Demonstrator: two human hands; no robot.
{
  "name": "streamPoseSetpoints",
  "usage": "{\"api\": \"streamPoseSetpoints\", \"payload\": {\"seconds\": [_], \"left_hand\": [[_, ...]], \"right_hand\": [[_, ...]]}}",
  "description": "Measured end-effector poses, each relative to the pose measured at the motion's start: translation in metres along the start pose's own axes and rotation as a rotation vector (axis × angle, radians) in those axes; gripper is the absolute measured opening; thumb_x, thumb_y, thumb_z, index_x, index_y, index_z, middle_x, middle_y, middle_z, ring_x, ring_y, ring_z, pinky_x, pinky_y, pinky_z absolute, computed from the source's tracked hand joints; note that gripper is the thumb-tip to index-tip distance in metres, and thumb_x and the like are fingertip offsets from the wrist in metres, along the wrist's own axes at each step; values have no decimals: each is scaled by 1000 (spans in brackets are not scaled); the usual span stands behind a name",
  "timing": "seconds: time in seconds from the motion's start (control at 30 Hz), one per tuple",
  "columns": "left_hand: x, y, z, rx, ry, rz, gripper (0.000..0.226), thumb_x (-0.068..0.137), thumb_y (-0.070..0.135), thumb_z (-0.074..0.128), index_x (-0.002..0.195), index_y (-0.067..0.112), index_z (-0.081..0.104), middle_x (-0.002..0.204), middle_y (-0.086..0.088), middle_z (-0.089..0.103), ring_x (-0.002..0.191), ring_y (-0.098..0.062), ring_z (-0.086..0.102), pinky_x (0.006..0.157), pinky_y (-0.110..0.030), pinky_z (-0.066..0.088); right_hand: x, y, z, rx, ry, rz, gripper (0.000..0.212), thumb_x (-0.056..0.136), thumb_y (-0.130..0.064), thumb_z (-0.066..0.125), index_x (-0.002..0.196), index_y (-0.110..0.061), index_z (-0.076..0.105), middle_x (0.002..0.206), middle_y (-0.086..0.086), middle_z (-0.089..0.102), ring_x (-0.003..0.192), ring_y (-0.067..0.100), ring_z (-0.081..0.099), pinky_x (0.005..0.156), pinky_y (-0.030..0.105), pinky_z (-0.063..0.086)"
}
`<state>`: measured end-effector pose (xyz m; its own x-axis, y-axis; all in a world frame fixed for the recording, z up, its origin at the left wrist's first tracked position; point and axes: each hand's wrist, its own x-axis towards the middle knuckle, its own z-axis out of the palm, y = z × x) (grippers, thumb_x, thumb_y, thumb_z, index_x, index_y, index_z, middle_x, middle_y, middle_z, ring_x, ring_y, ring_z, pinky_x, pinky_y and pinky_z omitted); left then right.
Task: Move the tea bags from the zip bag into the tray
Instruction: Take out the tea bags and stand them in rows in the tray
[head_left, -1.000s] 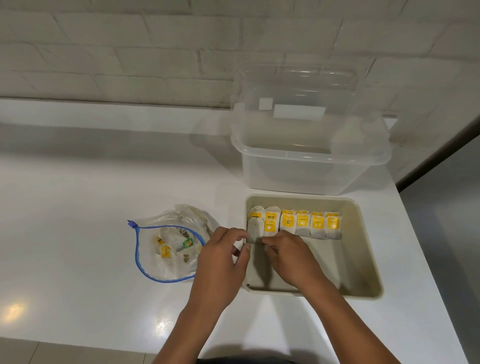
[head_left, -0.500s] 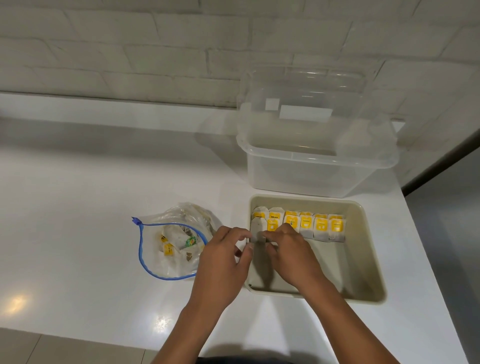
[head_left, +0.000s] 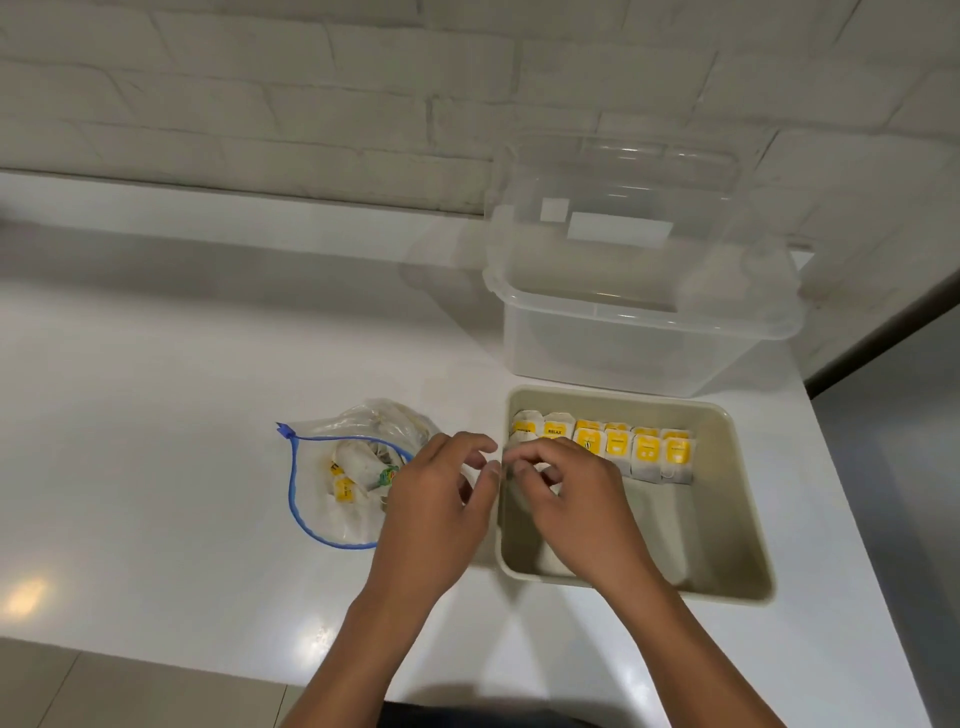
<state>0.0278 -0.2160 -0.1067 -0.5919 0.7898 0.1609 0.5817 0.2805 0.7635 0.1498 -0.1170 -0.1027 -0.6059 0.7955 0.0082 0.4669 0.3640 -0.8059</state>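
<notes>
On the white counter (head_left: 156, 415) we see the zip bag (head_left: 353, 467) lying open (a few tea bags still inside). Our left hand (head_left: 436, 509) hovers beside it, fingers loosely spread, holding nothing. Our right hand (head_left: 576, 499) curls over the tray (head_left: 727, 519), perhaps pinching something; the row of tea bags (head_left: 623, 449) lines its far wall.

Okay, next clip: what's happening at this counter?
A person is moving tea bags from a zip bag into a beige tray. A row of tea bags already lines the tray's far side. The right hand seems to be setting another at the row's left end; the left hand hovers open beside it. More remain bagged.
</notes>
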Motion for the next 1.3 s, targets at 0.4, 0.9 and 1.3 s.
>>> {"api": "streamPoseSetpoints", "payload": {"seconds": [0.4,0.9,1.3], "left_hand": [[-18,-10,-89,-115,118,-80,10,92,19,68,92,29,70,83,21,68,69,-7,65,59,-8,42],[-35,-106,-107,389,-190,-214,41,93,44,58,133,47,50,143,6,42,112,-21,57,80,-28,48],[-24,-97,-119,295,-106,-184,49,90,34,64,137,31,52,91,10,65,74,-12,56,68,-30,48]], "right_hand": [[-14,-86,37,403,-201,31,20,94,-11,62,94,-27,74,86,-9,74,79,17,70,79,51,58],[19,-94,138,-254,-326,52,28,97,-3,45,107,-13,69,106,2,70,97,22,61,69,14,31],[34,-80,180,-496,-98,111,17,93,-23,54,94,-20,71,82,-4,67,70,17,58,54,23,33]]}}
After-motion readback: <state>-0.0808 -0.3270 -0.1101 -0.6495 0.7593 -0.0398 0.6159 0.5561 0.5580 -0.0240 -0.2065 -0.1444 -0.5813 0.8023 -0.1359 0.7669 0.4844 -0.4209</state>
